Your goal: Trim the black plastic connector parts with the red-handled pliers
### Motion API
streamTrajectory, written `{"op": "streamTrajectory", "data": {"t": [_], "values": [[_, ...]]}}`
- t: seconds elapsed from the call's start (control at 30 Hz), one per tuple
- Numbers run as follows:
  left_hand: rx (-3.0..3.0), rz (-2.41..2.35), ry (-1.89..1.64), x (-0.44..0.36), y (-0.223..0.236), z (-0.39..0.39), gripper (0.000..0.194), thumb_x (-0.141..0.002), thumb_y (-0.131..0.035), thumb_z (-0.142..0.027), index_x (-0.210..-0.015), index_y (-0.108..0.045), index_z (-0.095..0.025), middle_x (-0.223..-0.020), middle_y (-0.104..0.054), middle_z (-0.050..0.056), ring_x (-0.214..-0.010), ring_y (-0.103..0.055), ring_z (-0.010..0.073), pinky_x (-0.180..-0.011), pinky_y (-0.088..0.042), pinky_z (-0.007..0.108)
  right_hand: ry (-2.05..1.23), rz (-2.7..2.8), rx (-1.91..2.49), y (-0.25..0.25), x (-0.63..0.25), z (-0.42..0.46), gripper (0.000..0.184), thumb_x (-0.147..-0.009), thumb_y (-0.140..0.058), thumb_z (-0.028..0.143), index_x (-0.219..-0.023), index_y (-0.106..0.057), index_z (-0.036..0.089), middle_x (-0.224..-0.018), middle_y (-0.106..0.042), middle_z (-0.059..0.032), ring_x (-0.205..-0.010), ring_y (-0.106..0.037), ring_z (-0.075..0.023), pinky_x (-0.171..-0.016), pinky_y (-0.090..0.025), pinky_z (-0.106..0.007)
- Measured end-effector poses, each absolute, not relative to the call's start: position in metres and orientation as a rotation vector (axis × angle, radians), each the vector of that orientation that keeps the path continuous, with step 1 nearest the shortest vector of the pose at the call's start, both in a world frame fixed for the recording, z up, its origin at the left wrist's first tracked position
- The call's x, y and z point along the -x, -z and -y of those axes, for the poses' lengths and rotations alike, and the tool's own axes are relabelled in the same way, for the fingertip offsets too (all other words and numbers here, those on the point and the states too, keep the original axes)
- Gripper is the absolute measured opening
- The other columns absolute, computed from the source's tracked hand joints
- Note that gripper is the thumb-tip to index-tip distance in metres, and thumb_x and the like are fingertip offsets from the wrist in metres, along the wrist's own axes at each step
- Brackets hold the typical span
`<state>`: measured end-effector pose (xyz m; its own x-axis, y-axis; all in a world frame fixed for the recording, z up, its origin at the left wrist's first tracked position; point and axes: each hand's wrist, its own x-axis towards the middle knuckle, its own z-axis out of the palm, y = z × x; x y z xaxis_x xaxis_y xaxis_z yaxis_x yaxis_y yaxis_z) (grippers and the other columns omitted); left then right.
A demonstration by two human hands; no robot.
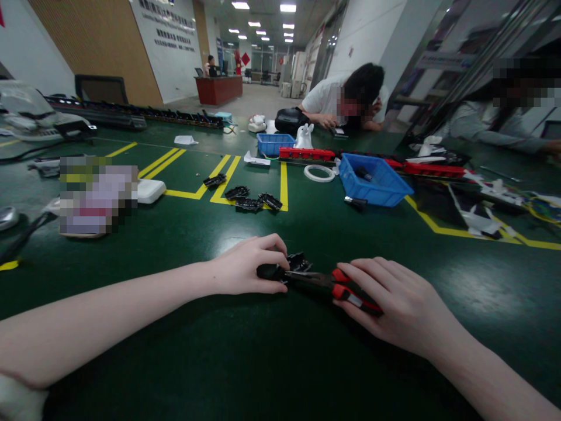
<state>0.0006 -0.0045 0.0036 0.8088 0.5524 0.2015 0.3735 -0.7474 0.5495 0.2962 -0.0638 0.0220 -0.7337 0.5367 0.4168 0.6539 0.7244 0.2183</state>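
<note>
The green bench (245,362), marked out with yellow tape, carries all items noted below. A person in a white shirt (324,96) leans low over its far side; a second person, with a light sleeve (480,131), is at the right side, partly blurred.

A red strip (307,154) lies across the far part of the bench. In front of its right part stands the large blue bin (372,192), with a dark item inside. The small blue bin (265,147) is behind the strip's left end.

The right hand (403,298) is closed around the red-and-black handles of the pliers (311,277). The left hand (249,266) is gripping a black piece (269,272) between thumb and fingers, above the near middle of the bench. The nose of the pliers points left and meets the black piece; whether it is clamped on it cannot be determined. Another dark, jagged part (299,261) shows just behind the pliers' nose.

A white rabbit figure (304,137) stands beside the small blue bin. A white ring (319,179) lies flat left of the large blue bin. Four black ribbed parts (249,204) lie beyond the left hand: three close together, one apart to the left.
</note>
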Motion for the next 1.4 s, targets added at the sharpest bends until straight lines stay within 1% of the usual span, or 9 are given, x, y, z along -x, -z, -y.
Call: {"op": "streamTrajectory", "data": {"t": [0.13, 0.23, 0.5, 0.67, 0.73, 0.83, 0.93, 1.2, 1.4], "values": [[-2.508, -0.676, -0.516, -0.0002, -0.0061, 0.0082, 0.021, -0.087, -0.071, -0.034, -0.102, -0.068, -0.020, -0.131, -0.053, 0.007, -0.110, -0.060, 0.0244, -0.095, -0.048, 0.040, 0.438, 2.613, 0.956, -0.0216, -0.2977, 0.0638, 0.032, -0.091, -0.055, 0.033, -0.110, -0.064, 0.009, -0.099, -0.069, -0.0153, -0.083, -0.064, -0.0236, -0.070, -0.055, -0.036], [-2.519, -0.669, -0.529, -0.0006, -0.0077, 0.0096, 0.019, -0.087, -0.071, -0.032, -0.101, -0.068, -0.020, -0.136, -0.053, 0.007, -0.114, -0.060, 0.0247, -0.097, -0.048, 0.040, 0.399, 2.619, 0.975, -0.0206, -0.2990, 0.0637, 0.031, -0.091, -0.055, 0.033, -0.110, -0.063, 0.010, -0.099, -0.069, -0.0146, -0.084, -0.065, -0.0236, -0.071, -0.055, -0.036], [-2.545, -0.620, -0.489, -0.0021, -0.0051, 0.0065, 0.019, -0.086, -0.068, -0.026, -0.104, -0.064, -0.021, -0.124, -0.062, 0.005, -0.112, -0.060, 0.0243, -0.096, -0.045, 0.039, 0.329, 2.617, 0.984, -0.0221, -0.3005, 0.0626, 0.031, -0.089, -0.058, 0.034, -0.109, -0.063, 0.012, -0.098, -0.070, -0.0134, -0.082, -0.066, -0.0222, -0.070, -0.056, -0.034], [-2.578, -0.614, -0.477, -0.0009, -0.0034, 0.0062, 0.026, -0.087, -0.071, -0.033, -0.108, -0.061, -0.021, -0.127, -0.059, 0.005, -0.113, -0.058, 0.0244, -0.093, -0.044, 0.037, 0.271, 2.594, 0.996, -0.0212, -0.3008, 0.0615, 0.030, -0.088, -0.059, 0.034, -0.109, -0.063, 0.013, -0.098, -0.070, -0.0127, -0.083, -0.066, -0.0215, -0.071, -0.056, -0.033], [-2.589, -0.611, -0.478, -0.0010, -0.0025, 0.0058, 0.028, -0.087, -0.072, -0.033, -0.109, -0.059, -0.021, -0.127, -0.059, 0.006, -0.113, -0.058, 0.0241, -0.091, -0.044, 0.036, 0.258, 2.590, 0.999, -0.0210, -0.3012, 0.0611, 0.029, -0.088, -0.059, 0.034, -0.108, -0.063, 0.014, -0.097, -0.070, -0.0123, -0.083, -0.067, -0.0210, -0.070, -0.056, -0.033], [-2.549, -0.641, -0.491, -0.0020, -0.0015, 0.0053, 0.029, -0.088, -0.071, -0.029, -0.112, -0.056, -0.021, -0.119, -0.062, 0.005, -0.107, -0.060, 0.0218, -0.088, -0.044, 0.035, 0.267, 2.593, 0.996, -0.0219, -0.3018, 0.0610, 0.029, -0.088, -0.059, 0.033, -0.109, -0.062, 0.014, -0.098, -0.070, -0.0121, -0.084, -0.067, -0.0212, -0.071, -0.057, -0.033], [-2.522, -0.681, -0.497, -0.0027, -0.0017, 0.0053, 0.034, -0.087, -0.073, -0.028, -0.115, -0.055, -0.020, -0.111, -0.064, 0.004, -0.100, -0.061, 0.0208, -0.084, -0.044, 0.033, 0.273, 2.595, 0.983, -0.0236, -0.3018, 0.0612, 0.029, -0.088, -0.058, 0.033, -0.110, -0.062, 0.014, -0.098, -0.070, -0.0121, -0.085, -0.068, -0.0214, -0.072, -0.058, -0.034], [-2.603, -0.576, -0.478, -0.0018, -0.0012, 0.0034, 0.022, -0.093, -0.066, -0.029, -0.113, -0.059, -0.021, -0.122, -0.063, 0.005, -0.107, -0.059, 0.0225, -0.090, -0.042, 0.035, 0.274, 2.618, 0.968, -0.0236, -0.2995, 0.0574, 0.028, -0.088, -0.059, 0.032, -0.109, -0.061, 0.015, -0.098, -0.070, -0.0112, -0.083, -0.066, -0.0203, -0.071, -0.057, -0.033], [-2.564, -0.544, -0.492, -0.0019, -0.0004, 0.0022, 0.021, -0.094, -0.065, -0.028, -0.112, -0.060, -0.021, -0.123, -0.062, 0.005, -0.109, -0.059, 0.0218, -0.091, -0.041, 0.035, 0.357, 2.648, 0.939, -0.0255, -0.3005, 0.0545, 0.029, -0.088, -0.059, 0.031, -0.111, -0.061, 0.014, -0.100, -0.070, -0.0120, -0.086, -0.066, -0.0222, -0.073, -0.057, -0.035]]}}
